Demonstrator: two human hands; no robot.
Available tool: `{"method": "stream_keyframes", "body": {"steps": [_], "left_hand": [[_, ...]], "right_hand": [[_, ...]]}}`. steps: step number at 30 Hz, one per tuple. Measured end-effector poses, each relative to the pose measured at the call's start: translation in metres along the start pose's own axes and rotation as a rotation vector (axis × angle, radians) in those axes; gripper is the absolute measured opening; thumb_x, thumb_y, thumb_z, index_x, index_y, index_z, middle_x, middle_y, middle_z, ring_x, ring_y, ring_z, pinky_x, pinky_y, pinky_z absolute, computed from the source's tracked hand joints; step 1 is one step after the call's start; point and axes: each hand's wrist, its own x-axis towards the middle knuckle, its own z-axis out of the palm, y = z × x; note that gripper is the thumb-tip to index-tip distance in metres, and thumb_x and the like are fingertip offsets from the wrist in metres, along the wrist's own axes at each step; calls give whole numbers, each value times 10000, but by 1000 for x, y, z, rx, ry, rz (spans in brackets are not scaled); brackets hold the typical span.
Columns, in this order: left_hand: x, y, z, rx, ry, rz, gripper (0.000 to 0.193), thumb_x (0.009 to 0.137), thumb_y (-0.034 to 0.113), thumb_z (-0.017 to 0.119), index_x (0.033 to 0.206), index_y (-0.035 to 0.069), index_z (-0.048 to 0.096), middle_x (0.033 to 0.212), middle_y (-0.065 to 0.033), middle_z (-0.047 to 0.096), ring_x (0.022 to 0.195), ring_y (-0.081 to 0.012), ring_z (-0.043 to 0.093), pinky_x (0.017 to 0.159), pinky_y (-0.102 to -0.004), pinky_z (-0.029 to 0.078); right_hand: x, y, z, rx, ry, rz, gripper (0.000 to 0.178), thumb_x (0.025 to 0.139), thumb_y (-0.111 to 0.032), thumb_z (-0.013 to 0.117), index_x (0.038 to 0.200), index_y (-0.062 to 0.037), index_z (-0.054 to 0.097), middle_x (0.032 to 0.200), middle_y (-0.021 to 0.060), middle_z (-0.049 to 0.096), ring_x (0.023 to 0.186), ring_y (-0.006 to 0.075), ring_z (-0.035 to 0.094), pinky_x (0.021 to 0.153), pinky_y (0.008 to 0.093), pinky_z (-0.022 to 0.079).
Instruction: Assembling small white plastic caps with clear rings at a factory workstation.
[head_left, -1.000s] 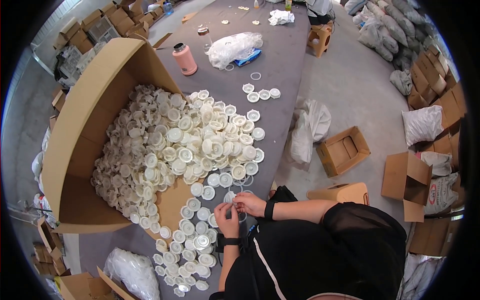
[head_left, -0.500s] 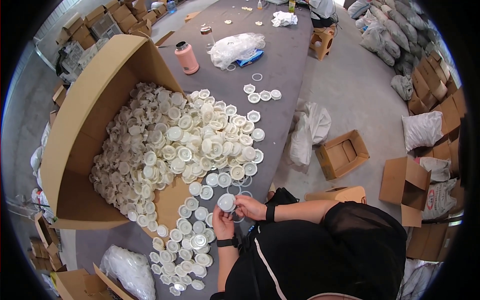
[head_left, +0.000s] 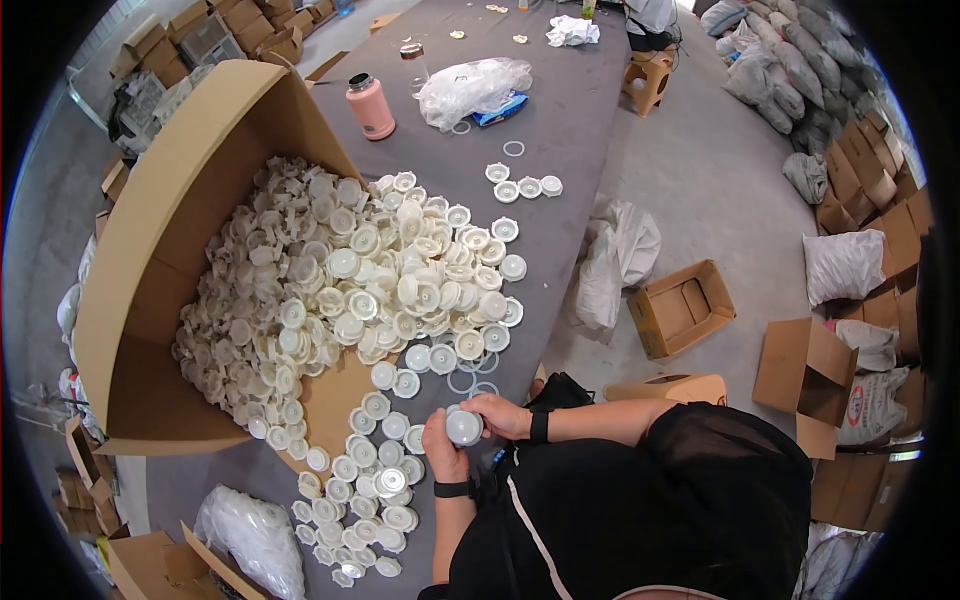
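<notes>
Both my hands meet near the table's front edge around one white round plastic cap [head_left: 464, 427]. My left hand [head_left: 441, 452] grips it from below and my right hand [head_left: 497, 414] pinches it from the right. A large heap of white caps [head_left: 345, 275] spills out of a tipped cardboard box [head_left: 160, 260] onto the grey table [head_left: 570, 120]. A smaller patch of caps [head_left: 365, 490], laid flat, lies just left of my hands. A few clear thin rings [head_left: 470, 382] rest on the table right above my hands.
A pink bottle [head_left: 371, 106] and a clear plastic bag [head_left: 472, 88] stand at the table's far part, with three loose caps [head_left: 522, 186] nearby. Open cardboard boxes [head_left: 683, 308] and white sacks [head_left: 618, 258] sit on the floor to the right. Another plastic bag [head_left: 250, 535] lies lower left.
My hands have shifted slightly right and nearer to me, with the cap still held between them. The camera view has tilted a little; the heap is unchanged.
</notes>
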Motion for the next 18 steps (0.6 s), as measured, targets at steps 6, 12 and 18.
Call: {"method": "stream_keyframes", "body": {"steps": [6, 12, 18], "left_hand": [[9, 11, -26, 229, -102, -138, 104, 780, 132, 551, 710, 56, 547, 682, -4, 540, 623, -85, 511, 561, -221, 397], [28, 50, -63, 1363, -39, -13, 223, 639, 213, 662, 585, 22, 560, 503, -45, 523, 502, -131, 506, 465, -288, 392], [64, 44, -47, 1527, 55, 669, 173, 638, 158, 640, 712, 26, 556, 743, -118, 525, 704, -285, 518, 626, -366, 414]], "right_hand": [[10, -8, -14, -243, -163, 269, 300, 821, -315, 458, 695, -59, 551, 562, -1, 505, 434, 72, 466, 380, 189, 343], [14, 21, -26, -335, -170, 490, 294, 753, -300, 520, 922, -60, 511, 866, 56, 557, 546, 130, 564, 457, 230, 454], [22, -5, -55, -191, 55, 423, 315, 740, -301, 542, 921, -44, 521, 871, 74, 578, 635, 153, 568, 531, 248, 468]]}}
